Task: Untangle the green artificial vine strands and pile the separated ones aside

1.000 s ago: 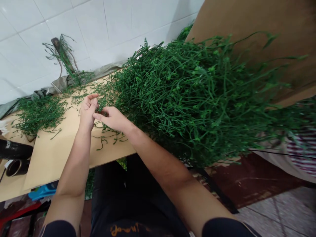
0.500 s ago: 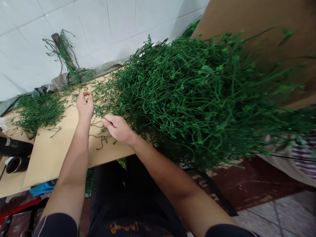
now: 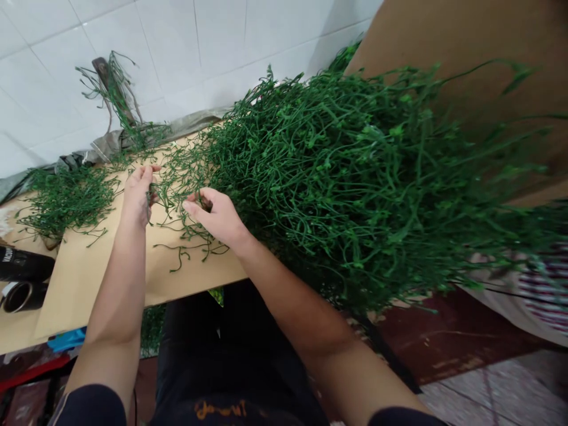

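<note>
A: Hands first. State?

B: Apart. Left hand (image 3: 134,200) over the board, fingers bent, green strands against the fingers and palm. Right hand (image 3: 222,220) just beyond the gap to the right, thumb and fingers curled, a bit of green between them. Firmness of either hold: cannot tell.

A: Material beneath?

B: Loose green stems (image 3: 177,171), thin, curly and tangled, spread on the pale board (image 3: 102,278) between and beyond the hands; a few stray nearer the near edge.

A: Handling notes?

B: My judgement: a light fingertip pinch, few stems at a time. Tips look knobbly and likely to snag, so ease a strand out along its own length. A hard squeeze could bruise it. Wrists low, both hands close, so that a dropped piece lands on the board.

A: Further out?

B: Small green pile (image 3: 71,198) at left. Large green heap (image 3: 319,165) at right, its left edge running into the loose stems; draw from that fringe, since a tug deeper in may drag a clump. Black cup (image 3: 22,297) at near left: mind the left elbow.
</note>
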`<state>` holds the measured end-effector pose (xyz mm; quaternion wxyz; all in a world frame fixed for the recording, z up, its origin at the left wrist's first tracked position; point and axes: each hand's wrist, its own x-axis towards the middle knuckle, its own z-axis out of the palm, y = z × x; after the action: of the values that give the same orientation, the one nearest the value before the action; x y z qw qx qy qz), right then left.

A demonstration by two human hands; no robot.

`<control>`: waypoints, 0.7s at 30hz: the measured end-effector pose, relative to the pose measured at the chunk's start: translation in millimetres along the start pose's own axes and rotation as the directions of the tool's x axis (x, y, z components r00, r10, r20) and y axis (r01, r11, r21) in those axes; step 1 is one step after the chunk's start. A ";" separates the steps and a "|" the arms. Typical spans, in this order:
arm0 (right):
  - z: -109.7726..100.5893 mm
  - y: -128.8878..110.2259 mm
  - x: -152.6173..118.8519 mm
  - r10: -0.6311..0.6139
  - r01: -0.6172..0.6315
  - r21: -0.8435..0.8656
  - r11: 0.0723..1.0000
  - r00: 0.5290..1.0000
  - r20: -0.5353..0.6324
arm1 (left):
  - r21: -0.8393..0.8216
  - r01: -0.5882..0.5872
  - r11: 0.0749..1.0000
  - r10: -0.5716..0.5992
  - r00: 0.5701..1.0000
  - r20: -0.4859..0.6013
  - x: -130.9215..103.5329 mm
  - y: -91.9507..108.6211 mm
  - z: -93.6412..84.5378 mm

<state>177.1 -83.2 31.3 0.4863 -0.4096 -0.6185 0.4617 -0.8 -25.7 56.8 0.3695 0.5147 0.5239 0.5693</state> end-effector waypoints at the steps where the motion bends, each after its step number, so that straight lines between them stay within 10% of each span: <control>1: 1.8 -0.5 5.0 0.007 -0.007 0.004 1.000 1.000 -0.008 | -0.026 -0.004 1.000 0.006 0.999 0.054 -6.8 3.2 8.3; 10: 5.3 -7.6 13.2 -0.097 0.079 0.084 0.993 0.965 0.245 | -0.029 -0.092 0.995 0.094 0.991 0.093 -11.8 -4.8 34.6; 21: 4.3 5.7 1.0 -0.134 0.100 0.177 0.979 0.971 0.197 | 0.199 -0.277 0.940 0.287 0.958 -0.022 3.0 -5.1 39.5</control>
<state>173.1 -81.6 25.6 0.4779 -0.2801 -0.6484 0.5222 36.4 -13.4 49.2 0.2189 0.6034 0.5071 0.5752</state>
